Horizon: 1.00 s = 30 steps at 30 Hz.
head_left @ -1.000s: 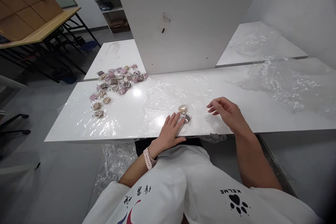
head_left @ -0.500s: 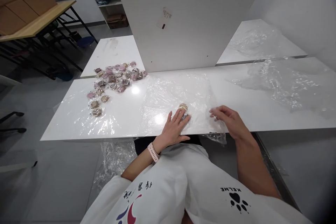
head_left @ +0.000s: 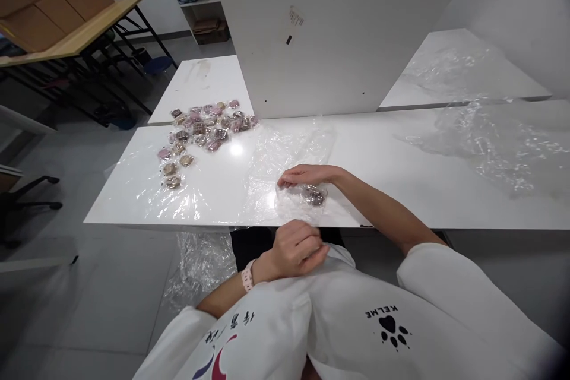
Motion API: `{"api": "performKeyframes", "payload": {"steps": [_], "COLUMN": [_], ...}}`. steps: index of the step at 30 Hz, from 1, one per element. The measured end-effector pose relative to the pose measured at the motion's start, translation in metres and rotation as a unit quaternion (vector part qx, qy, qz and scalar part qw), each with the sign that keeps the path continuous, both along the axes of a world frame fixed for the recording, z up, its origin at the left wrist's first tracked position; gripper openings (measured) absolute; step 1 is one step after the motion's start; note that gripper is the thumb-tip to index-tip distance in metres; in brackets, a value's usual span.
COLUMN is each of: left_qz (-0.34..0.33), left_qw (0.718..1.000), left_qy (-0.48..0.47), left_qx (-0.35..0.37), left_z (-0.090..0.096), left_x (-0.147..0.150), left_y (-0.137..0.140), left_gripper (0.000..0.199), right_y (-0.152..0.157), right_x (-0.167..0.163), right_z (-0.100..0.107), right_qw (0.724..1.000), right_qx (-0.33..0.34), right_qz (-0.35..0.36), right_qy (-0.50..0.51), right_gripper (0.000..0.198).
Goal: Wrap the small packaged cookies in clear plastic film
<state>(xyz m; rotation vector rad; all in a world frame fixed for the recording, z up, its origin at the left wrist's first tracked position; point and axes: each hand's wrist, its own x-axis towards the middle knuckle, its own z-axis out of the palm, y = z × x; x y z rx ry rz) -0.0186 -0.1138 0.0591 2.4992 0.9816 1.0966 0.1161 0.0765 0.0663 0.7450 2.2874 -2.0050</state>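
A clear plastic sheet (head_left: 267, 157) lies on the white table before me, its right part folded leftward over a small dark round piece (head_left: 314, 196). My right hand (head_left: 307, 175) is on the fold just behind that piece, fingers together and pinching the film. Close to the table's front edge, my left hand (head_left: 299, 247) is curled closed, in front of the piece and apart from it. Whatever its fingers may hold is hidden. To the left lies a cluster of small individually wrapped pieces (head_left: 198, 129), pink, brown and tan.
More crumpled clear film (head_left: 490, 148) spreads over the table's right side. Another bunch of film (head_left: 202, 267) hangs below the front edge at left. A white upright panel (head_left: 329, 35) stands behind the work area. Farther back are a wooden-topped table (head_left: 98, 24) and a blue stool (head_left: 158, 65).
My right hand has moved left, carrying the sheet's right side over the piece. My left hand has lifted off the piece, drawn back toward me and curled closed.
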Motion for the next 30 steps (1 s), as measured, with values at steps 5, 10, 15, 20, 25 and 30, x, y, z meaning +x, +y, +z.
{"api": "performKeyframes", "payload": {"steps": [5,10,15,20,25,30], "left_qz": [0.082,0.163,0.168,0.085,0.039,0.072], "left_qw": [0.990,0.963,0.963,0.966,0.968,0.970], "left_qy": [0.058,0.112,0.113,0.144,0.187,0.178], "left_qx": [-0.100,-0.185,-0.180,-0.196,-0.162,-0.148], "left_z": [-0.018,-0.058,-0.057,-0.038,-0.021,-0.029], "left_x": [0.033,0.026,0.005,-0.035,-0.052,-0.038], "left_y": [0.029,0.031,0.035,0.067,0.064,0.040], "left_gripper": [0.061,0.100,0.082,0.059,0.063,0.064], "right_y": [0.014,0.020,-0.003,-0.050,-0.101,-0.109], "right_x": [0.025,0.084,0.109,0.104,0.088,0.084], "right_z": [0.004,-0.013,-0.035,-0.042,-0.050,-0.051], "right_qw": [0.996,0.987,0.962,0.922,0.812,0.758], "right_qx": [0.082,0.153,0.271,0.380,0.550,0.611], "right_qz": [-0.020,0.038,0.024,-0.081,-0.169,-0.215], "right_qy": [-0.006,-0.041,-0.002,-0.007,-0.100,-0.079], "right_gripper": [0.050,0.057,0.068,0.049,0.037,0.029]}}
